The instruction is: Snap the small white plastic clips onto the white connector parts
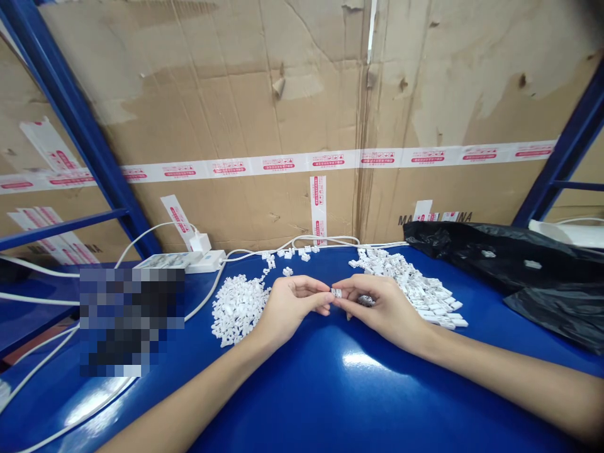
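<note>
Between the fingertips of both hands is a small white plastic piece [336, 293] with dark marks on it. My left hand [295, 305] pinches its left side, thumb and fingers together. From the right, my right hand [377, 305] grips the same piece between thumb and fingers. A heap of small white parts [238, 308] lies beside my left wrist. Behind and right of my right hand spreads a pile of longer white pieces [419, 286]. A few loose white parts [287, 272] lie on the blue table [302, 402] beyond my left hand.
A white power strip [205, 261] with a plugged-in adapter [199, 242] stands at the back left, its white cables running across the table. A black plastic bag [476, 251] lies at the right. Cardboard [245, 113] and blue metal posts [89, 126] rise behind. A blurred patch covers part of the left.
</note>
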The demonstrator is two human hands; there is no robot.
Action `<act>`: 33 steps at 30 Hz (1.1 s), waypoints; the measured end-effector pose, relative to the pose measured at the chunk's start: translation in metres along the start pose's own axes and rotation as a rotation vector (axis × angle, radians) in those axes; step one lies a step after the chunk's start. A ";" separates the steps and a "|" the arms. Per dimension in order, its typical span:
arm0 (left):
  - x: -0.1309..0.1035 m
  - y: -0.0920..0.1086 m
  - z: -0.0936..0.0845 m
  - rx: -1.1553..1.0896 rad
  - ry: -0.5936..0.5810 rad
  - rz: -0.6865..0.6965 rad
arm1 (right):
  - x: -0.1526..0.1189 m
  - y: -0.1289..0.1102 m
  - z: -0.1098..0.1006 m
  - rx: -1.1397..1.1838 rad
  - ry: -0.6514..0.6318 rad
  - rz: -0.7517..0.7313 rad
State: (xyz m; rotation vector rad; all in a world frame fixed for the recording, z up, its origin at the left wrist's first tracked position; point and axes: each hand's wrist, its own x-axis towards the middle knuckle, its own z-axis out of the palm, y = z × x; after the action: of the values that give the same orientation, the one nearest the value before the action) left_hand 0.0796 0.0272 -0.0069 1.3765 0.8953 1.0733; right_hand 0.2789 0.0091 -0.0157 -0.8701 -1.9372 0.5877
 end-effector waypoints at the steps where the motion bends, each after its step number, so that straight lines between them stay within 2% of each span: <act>1: 0.001 0.000 0.000 0.008 0.010 0.012 | 0.000 0.000 0.000 -0.009 -0.004 -0.006; 8: 0.000 0.001 0.000 0.051 -0.013 0.033 | -0.001 -0.002 -0.001 -0.080 -0.022 -0.064; 21: 0.001 0.005 -0.005 0.118 -0.049 0.031 | -0.001 -0.002 -0.001 -0.077 -0.005 -0.022; 33: 0.002 0.004 -0.005 0.133 -0.102 -0.001 | 0.000 -0.003 -0.001 -0.088 -0.031 -0.057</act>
State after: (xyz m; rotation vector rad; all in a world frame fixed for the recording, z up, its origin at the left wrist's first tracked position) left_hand 0.0747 0.0299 -0.0026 1.5272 0.9055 0.9474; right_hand 0.2786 0.0073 -0.0126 -0.8620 -2.0222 0.4875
